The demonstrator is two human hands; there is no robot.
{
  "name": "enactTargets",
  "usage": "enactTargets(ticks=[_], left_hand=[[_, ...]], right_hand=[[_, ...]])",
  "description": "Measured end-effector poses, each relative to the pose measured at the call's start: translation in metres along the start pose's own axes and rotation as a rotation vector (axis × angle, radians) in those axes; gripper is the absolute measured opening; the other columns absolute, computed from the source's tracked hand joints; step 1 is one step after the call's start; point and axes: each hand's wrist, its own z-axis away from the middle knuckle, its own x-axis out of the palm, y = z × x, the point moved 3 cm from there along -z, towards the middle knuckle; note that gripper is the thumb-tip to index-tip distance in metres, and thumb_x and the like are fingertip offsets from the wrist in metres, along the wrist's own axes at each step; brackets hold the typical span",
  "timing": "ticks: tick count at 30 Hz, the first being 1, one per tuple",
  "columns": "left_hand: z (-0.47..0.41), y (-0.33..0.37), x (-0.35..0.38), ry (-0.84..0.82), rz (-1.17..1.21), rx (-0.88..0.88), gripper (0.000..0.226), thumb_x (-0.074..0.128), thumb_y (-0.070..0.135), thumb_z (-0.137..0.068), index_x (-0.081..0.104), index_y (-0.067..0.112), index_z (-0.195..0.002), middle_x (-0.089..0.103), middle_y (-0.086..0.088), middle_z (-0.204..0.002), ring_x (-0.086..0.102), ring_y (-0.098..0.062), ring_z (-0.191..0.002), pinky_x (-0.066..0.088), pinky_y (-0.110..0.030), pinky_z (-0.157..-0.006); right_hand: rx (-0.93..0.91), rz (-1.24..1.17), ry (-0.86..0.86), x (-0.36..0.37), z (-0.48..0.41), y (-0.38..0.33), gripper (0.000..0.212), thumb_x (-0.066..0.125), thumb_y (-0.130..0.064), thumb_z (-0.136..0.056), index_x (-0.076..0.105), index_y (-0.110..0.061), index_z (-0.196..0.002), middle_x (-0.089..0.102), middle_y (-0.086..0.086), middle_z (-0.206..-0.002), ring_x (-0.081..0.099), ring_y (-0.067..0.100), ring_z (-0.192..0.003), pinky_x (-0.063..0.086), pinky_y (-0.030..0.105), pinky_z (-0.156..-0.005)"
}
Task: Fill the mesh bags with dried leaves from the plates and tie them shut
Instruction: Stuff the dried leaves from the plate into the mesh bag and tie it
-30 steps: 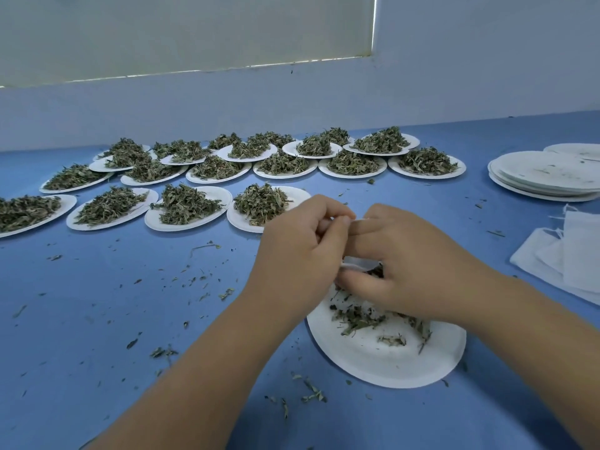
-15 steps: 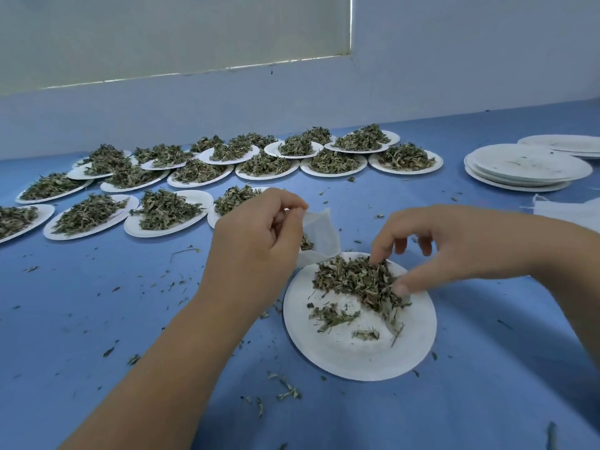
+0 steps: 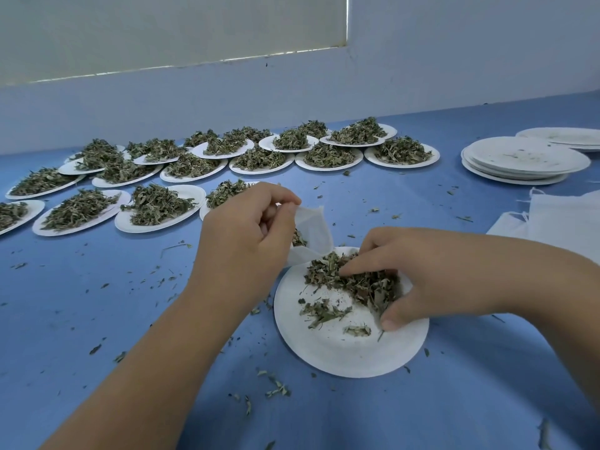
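A white paper plate (image 3: pixel 344 352) lies on the blue table in front of me with a small heap of dried leaves (image 3: pixel 354 279) on its far half. My left hand (image 3: pixel 246 235) holds a white mesh bag (image 3: pixel 313 233) by its rim just beyond the plate; the bag's mouth gapes and some leaves show inside. My right hand (image 3: pixel 418 271) is down on the plate, its fingers and thumb curled around the heap of leaves.
Several plates heaped with dried leaves (image 3: pixel 156 206) stand in rows at the back left and middle. A stack of used plates (image 3: pixel 522 160) sits at the back right, with spare white mesh bags (image 3: pixel 565 222) at the right edge. Leaf crumbs litter the table.
My hands came apart from the bag's mouth. The right hand dropped onto the plate and closed around the leaves, while the left kept hold of the bag.
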Motion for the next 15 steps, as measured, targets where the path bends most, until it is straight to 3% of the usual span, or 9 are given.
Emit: enactTargets(ticks=[3,8,11,15], left_hand=[[0.0,-0.001,-0.0008,0.003,0.002,-0.01,0.012,0.058,0.012,-0.094,0.067,0.02,-0.091,0.048,-0.002,-0.056,0.042,-0.009,-0.05,0.032,-0.01,-0.05],[-0.0005,-0.0011,-0.0015,0.007,0.002,-0.011,0.012,0.058,0.013,-0.094,0.067,0.021,-0.091,0.05,-0.005,-0.058,0.042,-0.01,-0.051,0.032,-0.01,-0.05],[-0.0005,-0.0006,-0.0023,0.02,0.01,-0.006,0.012,0.058,0.014,-0.093,0.067,0.021,-0.091,0.05,-0.004,-0.057,0.043,-0.011,-0.051,0.032,-0.01,-0.049],[-0.0007,-0.001,-0.0036,0.026,0.011,-0.012,0.013,0.058,0.013,-0.094,0.067,0.021,-0.091,0.048,0.0,-0.055,0.042,-0.008,-0.05,0.031,-0.008,-0.05]], right_hand=[[-0.017,0.0,0.012,0.0027,-0.001,-0.0012,0.062,0.072,-0.048,-0.078,0.042,-0.056,-0.132,0.036,-0.034,-0.111,0.037,-0.021,-0.093,0.032,0.009,-0.074],[-0.035,0.009,0.045,0.0054,-0.0034,-0.0008,0.052,0.07,-0.049,-0.079,0.049,-0.055,-0.125,0.039,-0.035,-0.108,0.03,-0.033,-0.088,0.028,0.011,-0.065],[-0.041,0.004,0.041,0.005,-0.0033,-0.0026,0.043,0.069,-0.05,-0.079,0.053,-0.056,-0.119,0.043,-0.034,-0.108,0.037,-0.025,-0.093,0.034,0.013,-0.071],[-0.038,-0.006,0.053,0.0046,-0.0043,-0.0059,0.035,0.069,-0.047,-0.08,0.06,-0.054,-0.113,0.051,-0.029,-0.109,0.048,-0.007,-0.102,0.045,0.026,-0.087]])
